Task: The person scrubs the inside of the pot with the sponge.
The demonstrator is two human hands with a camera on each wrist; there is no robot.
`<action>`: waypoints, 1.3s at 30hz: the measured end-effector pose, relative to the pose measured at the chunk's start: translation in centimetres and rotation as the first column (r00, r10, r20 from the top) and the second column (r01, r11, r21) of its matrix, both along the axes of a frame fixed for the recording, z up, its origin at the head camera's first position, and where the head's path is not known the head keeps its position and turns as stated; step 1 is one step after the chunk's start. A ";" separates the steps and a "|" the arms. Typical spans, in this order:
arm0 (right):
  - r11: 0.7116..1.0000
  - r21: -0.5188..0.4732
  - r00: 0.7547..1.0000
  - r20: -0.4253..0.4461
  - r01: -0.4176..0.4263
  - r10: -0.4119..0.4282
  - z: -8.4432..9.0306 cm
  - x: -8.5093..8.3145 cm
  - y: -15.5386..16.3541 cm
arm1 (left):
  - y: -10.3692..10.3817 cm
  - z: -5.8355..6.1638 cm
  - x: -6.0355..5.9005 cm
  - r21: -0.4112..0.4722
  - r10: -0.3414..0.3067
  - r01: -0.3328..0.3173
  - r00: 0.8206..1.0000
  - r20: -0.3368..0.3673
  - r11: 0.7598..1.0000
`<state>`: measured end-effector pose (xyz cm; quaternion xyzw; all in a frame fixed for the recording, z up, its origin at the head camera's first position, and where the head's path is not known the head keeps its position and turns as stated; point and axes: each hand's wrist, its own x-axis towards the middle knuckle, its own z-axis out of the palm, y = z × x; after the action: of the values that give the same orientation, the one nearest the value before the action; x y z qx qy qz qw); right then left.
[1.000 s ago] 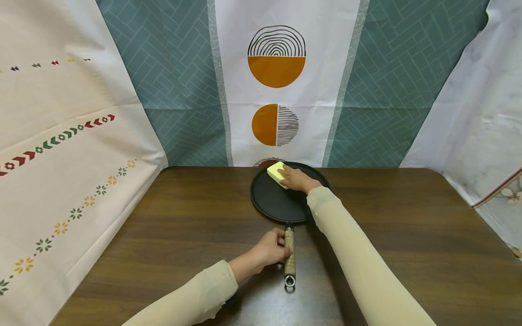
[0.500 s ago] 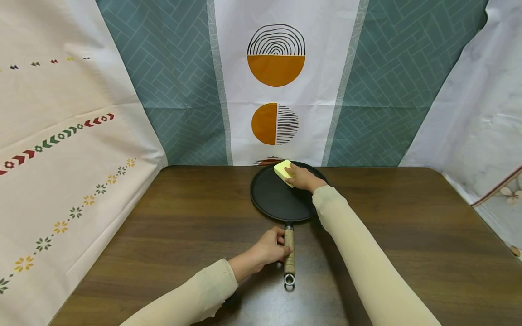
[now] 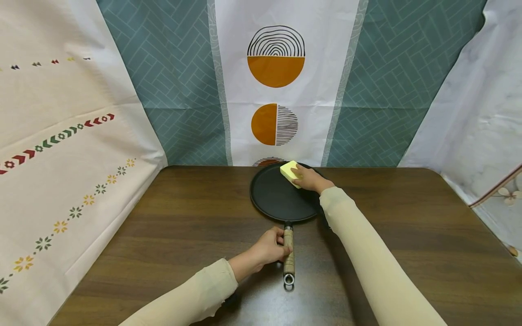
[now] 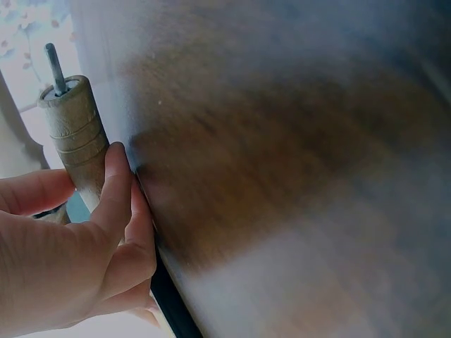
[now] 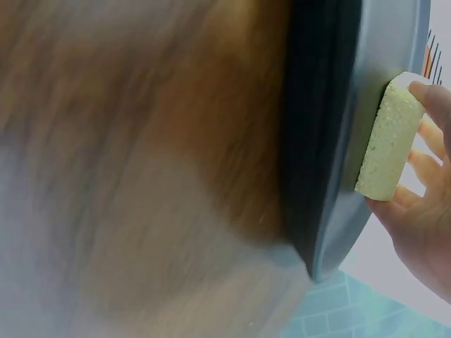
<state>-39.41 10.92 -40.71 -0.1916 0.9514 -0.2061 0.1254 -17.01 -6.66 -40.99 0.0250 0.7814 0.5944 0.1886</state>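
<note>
A flat, round black pan [image 3: 281,199] lies on the table with its light wooden handle [image 3: 288,260] toward me. My left hand [image 3: 267,248] pinches that handle from the left side; in the left wrist view the thumb and fingers of the hand [image 4: 91,239] sit on either side of the wood. My right hand [image 3: 310,179] grips a pale yellow sponge [image 3: 290,172] against the pan's surface, near its far right. The right wrist view shows the porous sponge [image 5: 391,144] face down on the pan [image 5: 345,204], held between thumb and fingers.
The dark wooden table [image 3: 183,217] spreads out on both sides of the pan. A green and white patterned cloth [image 3: 187,90] hangs behind the far edge. An embroidered cream cloth [image 3: 69,158] borders the left side, and a whitish cloth [image 3: 469,127] the right.
My right hand has slid the sponge to the right across the far part of the pan. The left hand keeps its hold on the handle, and the pan stays nearly still.
</note>
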 end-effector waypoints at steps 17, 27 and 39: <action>0.999 -0.027 0.999 -0.027 -0.046 0.046 0.2 0.5 2.3 | 0.1 -0.1 0.0 -0.003 0.005 -0.005 1.000 -0.011 1.000; 0.997 -0.040 0.997 -0.024 -0.070 0.069 0.1 1.3 3.5 | 0.1 -0.3 -0.1 0.003 0.000 0.000 1.000 -0.004 1.000; 0.996 -0.022 0.993 -0.078 -0.089 0.087 -0.2 1.9 4.1 | 0.1 -0.3 -0.1 -0.008 0.000 0.000 1.000 -0.011 1.000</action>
<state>-37.48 14.99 -40.94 -0.2425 0.9434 -0.2050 0.0954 -17.08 -6.57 -41.26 0.0275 0.7849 0.5909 0.1846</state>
